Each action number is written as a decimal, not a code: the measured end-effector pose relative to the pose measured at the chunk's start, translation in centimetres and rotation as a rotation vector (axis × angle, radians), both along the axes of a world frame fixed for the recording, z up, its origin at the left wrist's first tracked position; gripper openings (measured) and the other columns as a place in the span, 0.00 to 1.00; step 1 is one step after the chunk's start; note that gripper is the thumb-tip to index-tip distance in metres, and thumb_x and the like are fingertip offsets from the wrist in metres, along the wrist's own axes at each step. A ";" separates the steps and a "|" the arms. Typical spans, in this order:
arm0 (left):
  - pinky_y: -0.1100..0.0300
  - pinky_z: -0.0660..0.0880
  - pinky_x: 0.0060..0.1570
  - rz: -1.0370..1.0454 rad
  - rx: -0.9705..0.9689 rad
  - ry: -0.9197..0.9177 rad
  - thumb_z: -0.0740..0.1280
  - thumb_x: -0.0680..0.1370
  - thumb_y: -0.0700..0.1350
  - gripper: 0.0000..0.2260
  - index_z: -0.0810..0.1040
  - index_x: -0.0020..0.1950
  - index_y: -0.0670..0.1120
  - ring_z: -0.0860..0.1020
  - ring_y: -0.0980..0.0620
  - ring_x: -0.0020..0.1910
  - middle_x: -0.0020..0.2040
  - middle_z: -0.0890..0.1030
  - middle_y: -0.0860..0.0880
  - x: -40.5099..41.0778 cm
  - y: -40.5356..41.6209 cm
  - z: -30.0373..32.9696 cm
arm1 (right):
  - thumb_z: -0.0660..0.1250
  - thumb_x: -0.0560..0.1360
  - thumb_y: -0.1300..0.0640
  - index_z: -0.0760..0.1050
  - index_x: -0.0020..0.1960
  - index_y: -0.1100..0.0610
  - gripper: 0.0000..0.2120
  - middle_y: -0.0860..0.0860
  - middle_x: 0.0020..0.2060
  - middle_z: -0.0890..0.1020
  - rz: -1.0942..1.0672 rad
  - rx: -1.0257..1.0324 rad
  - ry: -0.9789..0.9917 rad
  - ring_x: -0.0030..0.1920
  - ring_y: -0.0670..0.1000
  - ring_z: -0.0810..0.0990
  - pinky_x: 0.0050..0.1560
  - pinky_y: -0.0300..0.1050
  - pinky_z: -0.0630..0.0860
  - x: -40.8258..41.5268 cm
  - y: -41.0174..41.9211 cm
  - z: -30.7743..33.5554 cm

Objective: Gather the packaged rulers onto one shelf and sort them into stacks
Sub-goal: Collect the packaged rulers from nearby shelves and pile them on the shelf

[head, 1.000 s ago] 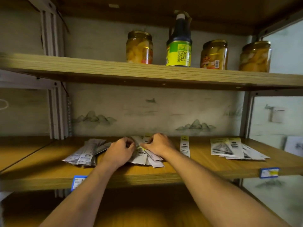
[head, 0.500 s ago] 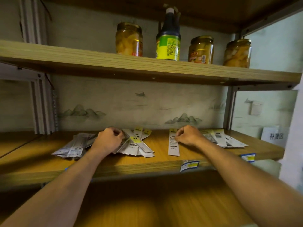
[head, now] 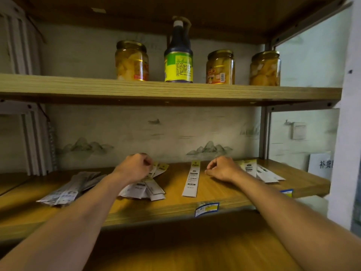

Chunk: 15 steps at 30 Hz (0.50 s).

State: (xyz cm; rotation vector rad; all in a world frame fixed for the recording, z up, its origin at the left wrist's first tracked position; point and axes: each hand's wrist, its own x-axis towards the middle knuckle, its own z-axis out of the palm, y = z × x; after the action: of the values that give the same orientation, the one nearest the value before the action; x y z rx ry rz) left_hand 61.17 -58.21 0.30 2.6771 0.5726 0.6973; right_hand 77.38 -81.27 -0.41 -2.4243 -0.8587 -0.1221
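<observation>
Packaged rulers lie in groups on the middle wooden shelf point(head: 156, 210). A fanned pile point(head: 66, 190) sits at the left, a middle pile point(head: 144, 189) near the centre, one single ruler point(head: 192, 178) lies alone, and a right pile point(head: 261, 172) sits by the shelf post. My left hand point(head: 134, 169) rests on the far end of the middle pile, fingers curled round the yellow tops of the packs. My right hand point(head: 222, 169) is curled with its knuckles on the bare shelf between the single ruler and the right pile, touching neither.
The upper shelf carries three jars of preserved fruit point(head: 131, 60) point(head: 220, 67) point(head: 264, 68) and a dark bottle point(head: 178, 55). Price tags point(head: 207, 209) point(head: 286, 192) hang on the shelf's front edge. A white sign point(head: 320, 165) stands at the far right. Another wooden shelf point(head: 185, 251) lies below.
My right hand left the middle pile, set one ruler down alone to the right, and has now let go of it. My left hand stayed on the middle pile.
</observation>
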 end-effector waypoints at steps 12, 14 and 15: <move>0.59 0.80 0.37 0.100 -0.049 -0.058 0.65 0.79 0.51 0.06 0.79 0.53 0.55 0.82 0.53 0.38 0.51 0.82 0.52 -3.7 2.4 -2.4 | 0.75 0.70 0.52 0.76 0.59 0.59 0.21 0.56 0.52 0.81 -0.040 -0.325 0.136 0.49 0.53 0.80 0.47 0.45 0.77 -2.0 5.1 1.3; 0.61 0.77 0.28 0.117 -0.045 -0.069 0.65 0.79 0.51 0.04 0.79 0.51 0.55 0.82 0.52 0.31 0.48 0.82 0.52 -3.8 2.2 -2.1 | 0.75 0.71 0.58 0.75 0.62 0.60 0.22 0.56 0.52 0.81 -0.042 -0.317 0.229 0.42 0.50 0.78 0.40 0.41 0.76 -2.1 4.7 2.0; 0.62 0.76 0.28 0.122 -0.037 -0.074 0.65 0.79 0.51 0.04 0.79 0.51 0.56 0.82 0.53 0.33 0.48 0.83 0.52 -3.8 2.2 -2.0 | 0.75 0.71 0.60 0.74 0.64 0.61 0.23 0.56 0.54 0.80 -0.041 -0.321 0.252 0.44 0.51 0.79 0.42 0.42 0.77 -2.1 4.6 2.3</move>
State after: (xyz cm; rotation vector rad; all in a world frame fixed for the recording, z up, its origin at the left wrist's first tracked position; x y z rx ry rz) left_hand 57.34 -56.01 -1.67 2.5875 0.7272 0.8072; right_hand 75.25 -76.66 1.85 -2.6778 -0.7600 0.3230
